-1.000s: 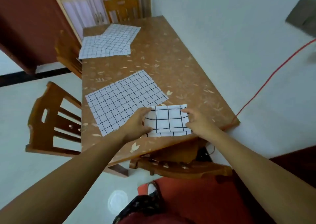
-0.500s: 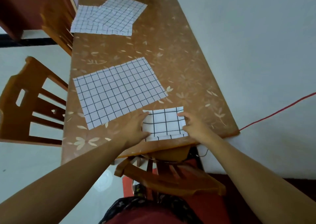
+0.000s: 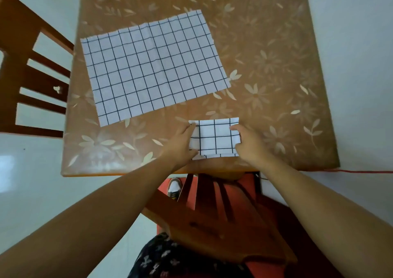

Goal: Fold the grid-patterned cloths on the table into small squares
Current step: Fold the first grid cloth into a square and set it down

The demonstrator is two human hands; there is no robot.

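Head view, looking down: folded grid cloth (image 3: 214, 137) flat near front edge of brown floral table (image 3: 276, 54). Left hand (image 3: 180, 143) on cloth's left edge, fingers laid nearly flat and pressing, not closed around anything. Right hand (image 3: 247, 143) on right edge, fingers likewise extended on fabric. Unfolded grid cloth (image 3: 153, 65) spread flat farther back, apart from folded one. Wooden chair (image 3: 27, 65) beside table at left; second chair (image 3: 212, 220) below front edge.
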